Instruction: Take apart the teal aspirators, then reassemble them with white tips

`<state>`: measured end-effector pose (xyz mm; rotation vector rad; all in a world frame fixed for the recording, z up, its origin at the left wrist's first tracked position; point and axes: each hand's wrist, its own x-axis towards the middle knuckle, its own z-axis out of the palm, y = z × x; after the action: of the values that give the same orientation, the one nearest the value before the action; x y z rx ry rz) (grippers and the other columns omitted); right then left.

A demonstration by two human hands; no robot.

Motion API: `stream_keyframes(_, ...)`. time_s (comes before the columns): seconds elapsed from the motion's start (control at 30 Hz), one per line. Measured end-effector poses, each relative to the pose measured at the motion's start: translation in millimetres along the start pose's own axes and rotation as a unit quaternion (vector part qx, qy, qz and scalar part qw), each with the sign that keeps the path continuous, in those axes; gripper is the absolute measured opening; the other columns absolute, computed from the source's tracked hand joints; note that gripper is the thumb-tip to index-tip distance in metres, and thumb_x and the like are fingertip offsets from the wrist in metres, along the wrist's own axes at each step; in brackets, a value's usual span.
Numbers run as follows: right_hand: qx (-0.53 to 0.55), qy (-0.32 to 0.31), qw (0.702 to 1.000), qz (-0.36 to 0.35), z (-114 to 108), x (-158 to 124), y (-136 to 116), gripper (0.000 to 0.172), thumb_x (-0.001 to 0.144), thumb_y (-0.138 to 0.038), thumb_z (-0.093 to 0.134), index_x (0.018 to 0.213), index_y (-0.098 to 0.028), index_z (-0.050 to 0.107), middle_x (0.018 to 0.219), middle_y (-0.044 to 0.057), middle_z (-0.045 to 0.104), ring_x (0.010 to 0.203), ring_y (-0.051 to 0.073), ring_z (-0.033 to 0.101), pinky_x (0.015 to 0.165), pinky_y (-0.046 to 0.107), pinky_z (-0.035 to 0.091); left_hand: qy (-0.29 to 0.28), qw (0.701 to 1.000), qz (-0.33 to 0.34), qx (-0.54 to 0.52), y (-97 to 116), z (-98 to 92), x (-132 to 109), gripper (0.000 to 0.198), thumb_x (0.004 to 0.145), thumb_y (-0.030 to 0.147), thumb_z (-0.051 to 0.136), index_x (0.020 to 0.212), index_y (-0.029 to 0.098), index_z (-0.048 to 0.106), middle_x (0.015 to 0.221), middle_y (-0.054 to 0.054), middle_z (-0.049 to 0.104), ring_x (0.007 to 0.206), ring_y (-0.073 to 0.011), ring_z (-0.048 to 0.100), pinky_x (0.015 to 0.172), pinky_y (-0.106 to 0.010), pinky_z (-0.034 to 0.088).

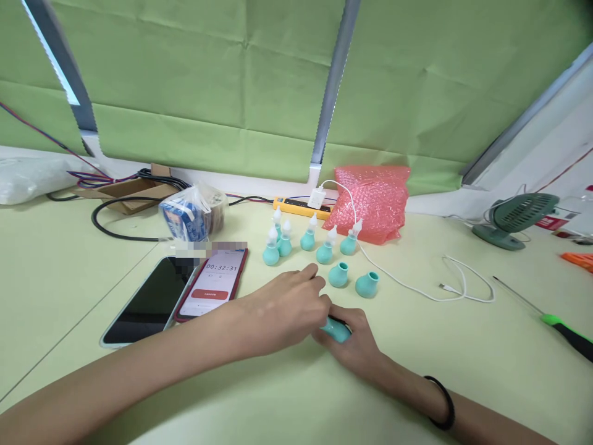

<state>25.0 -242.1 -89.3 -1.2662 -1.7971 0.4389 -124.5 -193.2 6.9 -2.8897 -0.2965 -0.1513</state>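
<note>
Right hand (354, 347) clasps a teal rubber bulb (337, 330) lying crosswise, just short of 2 capless bulbs (367, 284); left hand (282, 309) covers its left end, grip unclear.

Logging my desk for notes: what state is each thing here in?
Red phone, screen lit, timer showing.
Left phone, screen dark.
Tipped bulbs, upright, capped.
Two bare bulbs, open, no tips.
Held bulb, gripped by right hand; left hand against it.
Charger, plugged in; cable end loose.

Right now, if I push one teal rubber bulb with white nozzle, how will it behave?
The teal rubber bulb with white nozzle looks small and light, so it probably tips easily. Its round body may roll on the smooth green table.
</note>
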Motion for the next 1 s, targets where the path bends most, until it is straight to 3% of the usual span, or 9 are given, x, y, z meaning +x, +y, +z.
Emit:
stream_keyframes(0.17, 0.013, -0.014, 0.999, 0.027, -2, 0, -3, 0.004, 0.064, -0.015, 0.050, 0.060, -0.016, 0.051, 0.049, -0.004, 0.043, 0.045, 0.008, 0.035, 0.043, 0.019, 0.033, -0.020, 1.000, -0.001, 0.001, -1, 9.6, 1, 0.018, 0.070, 0.001, 0.049, 0.059, 0.014, 0.055, 0.063, -0.005, 0.049, 0.067, -0.0191, 0.044, 0.051, -0.028, 0.035)
stream_keyframes(0.3, 0.043, -0.014, 0.998, 0.046, -2, 2, -2, 0.003, 0.063, -0.017, 0.051, 0.060, -0.015, 0.050, 0.049, -0.005, 0.042, 0.044, 0.007, 0.033, 0.042, 0.018, 0.032, 0.009, 0.999, 0.034, 0.006, 8, 12.1, 3, 0.019, 0.063, -0.003, 0.053, 0.055, 0.014, 0.053, 0.064, -0.006, 0.050, 0.071, -0.0216, 0.044, 0.051, -0.029, 0.035)
stream_keyframes(0.43, 0.053, 0.008, 0.997, 0.055, -1, 2, 0, 0.013, 0.061, -0.017, 0.050, 0.051, -0.016, 0.043, 0.047, -0.005, 0.037, 0.045, 0.007, 0.030, 0.040, 0.018, 0.029, 0.016, 0.997, 0.067, 0.019, 14, 13.2, 5, 0.022, 0.062, -0.004, 0.053, 0.050, 0.014, 0.051, 0.061, -0.007, 0.050, 0.073, -0.0240, 0.045, 0.046, -0.028, 0.032)
stream_keyframes(0.7, -0.008, -0.024, 0.999, 0.029, -2, -2, -5, 0.006, 0.064, -0.015, 0.050, 0.058, -0.016, 0.050, 0.047, -0.006, 0.039, 0.043, 0.007, 0.031, 0.043, 0.019, 0.028, -0.049, 0.997, 0.014, -0.055, -2, 13.3, 3, 0.022, 0.066, -0.005, 0.048, 0.054, 0.014, 0.050, 0.056, -0.003, 0.047, 0.063, -0.0157, 0.042, 0.051, -0.025, 0.035)
stream_keyframes(1.0, -0.041, -0.030, 0.999, -0.006, -2, -2, -4, 0.010, 0.064, -0.015, 0.047, 0.054, -0.017, 0.047, 0.046, -0.004, 0.044, 0.042, 0.007, 0.033, 0.041, 0.020, 0.025, -0.081, 0.996, 0.039, 0.018, 13, 4.6, 6, 0.019, 0.056, -0.002, 0.057, 0.054, 0.015, 0.048, 0.063, -0.006, 0.051, 0.070, -0.0212, 0.043, 0.054, -0.028, 0.037)
